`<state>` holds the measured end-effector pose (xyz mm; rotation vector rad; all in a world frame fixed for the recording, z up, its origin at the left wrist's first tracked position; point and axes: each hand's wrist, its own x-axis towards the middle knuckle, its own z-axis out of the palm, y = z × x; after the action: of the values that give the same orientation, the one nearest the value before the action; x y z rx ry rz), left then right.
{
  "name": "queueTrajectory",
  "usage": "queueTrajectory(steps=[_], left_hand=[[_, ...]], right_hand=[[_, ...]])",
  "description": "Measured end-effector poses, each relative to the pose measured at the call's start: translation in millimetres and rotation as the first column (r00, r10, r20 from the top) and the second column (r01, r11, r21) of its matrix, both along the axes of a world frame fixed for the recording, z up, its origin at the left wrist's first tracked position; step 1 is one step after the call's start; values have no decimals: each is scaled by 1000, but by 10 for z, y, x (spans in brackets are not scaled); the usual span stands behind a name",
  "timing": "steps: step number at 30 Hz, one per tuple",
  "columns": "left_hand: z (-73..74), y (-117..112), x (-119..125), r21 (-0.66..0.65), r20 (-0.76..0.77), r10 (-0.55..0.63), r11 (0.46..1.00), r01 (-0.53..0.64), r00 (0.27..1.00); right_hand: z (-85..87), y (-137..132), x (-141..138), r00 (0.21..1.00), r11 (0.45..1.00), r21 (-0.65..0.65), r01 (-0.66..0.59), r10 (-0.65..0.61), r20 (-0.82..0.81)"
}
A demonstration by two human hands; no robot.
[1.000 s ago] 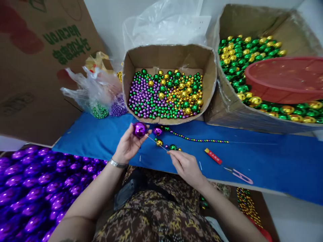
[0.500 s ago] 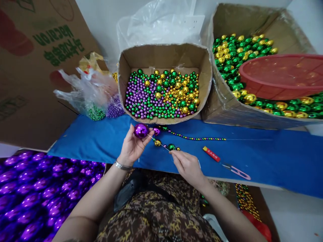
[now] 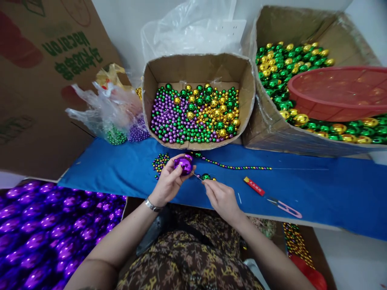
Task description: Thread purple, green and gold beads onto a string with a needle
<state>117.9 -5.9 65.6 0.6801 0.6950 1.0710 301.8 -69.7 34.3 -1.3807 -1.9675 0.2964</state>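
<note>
My left hand [image 3: 167,180] is closed around a large shiny purple bead [image 3: 183,165], thumb on its near side. Close by on the right, my right hand [image 3: 220,198] pinches a thin string [image 3: 198,176] that runs to the bead. Whether a needle is on it I cannot tell. Just beyond the right fingertips lies a green bead [image 3: 206,177]. A strand of small purple, green and gold beads [image 3: 236,165] stretches rightward across the blue cloth. Behind my left hand sits a cluster of small beads [image 3: 160,162], partly hidden.
A carton of mixed beads [image 3: 198,141] stands behind the hands. At right are a bigger carton [image 3: 272,135] with a red basket [image 3: 332,112], a red packet [image 3: 254,186] and pink-handled snips [image 3: 286,207]. Large purple beads [image 3: 60,229] fill the lower left; plastic bags [image 3: 105,106] stand behind.
My left hand has carried the purple bead rightward along the string, close to my right fingers. The small bead cluster behind it has come into view, and a gold bead is now hidden.
</note>
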Motion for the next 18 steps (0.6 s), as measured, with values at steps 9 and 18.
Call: queueTrajectory(steps=[9,18], left_hand=[[-5,24,18,-97,31,-16,995,19,999],[-21,-19,117,-4,-88,-211,977,211,974]], right_hand=[[-4,3,10,998,1000,-13,-7,6,-58],[-2,55,-25,995,999,-41,13,-16,-97]])
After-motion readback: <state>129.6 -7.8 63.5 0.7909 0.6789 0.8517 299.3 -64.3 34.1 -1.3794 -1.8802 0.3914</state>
